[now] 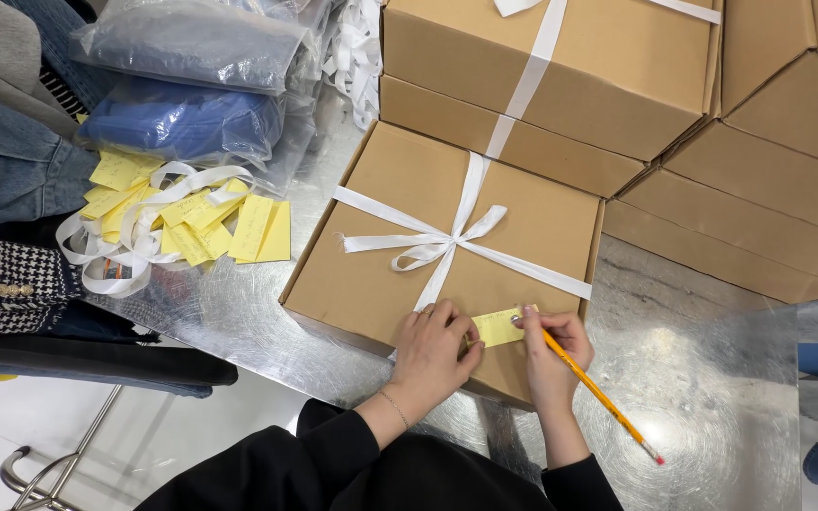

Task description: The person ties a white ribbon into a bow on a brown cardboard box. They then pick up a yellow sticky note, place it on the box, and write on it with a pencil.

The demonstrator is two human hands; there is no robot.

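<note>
Pressing a small yellow note (498, 327) flat near the six o'clock edge of a ribbon-tied cardboard box (381, 274), the left hand (435, 352) lies fingers-down on its left end. At three o'clock of the note, the right hand (551, 352) is curled around a yellow pencil (600, 395), fingertips touching the note. Bare metal table (702, 397) spreads at four o'clock; stacked boxes (617, 85) crowd twelve, loose yellow tags (191, 222) lie at nine.

Bright, even light falls from overhead onto my bench, and the metal tabletop (712, 397) throws back hazy white glare near my right hand (553, 355). Shadows stay soft and short; everything looks sharp, with slight bending at the edges.
</note>
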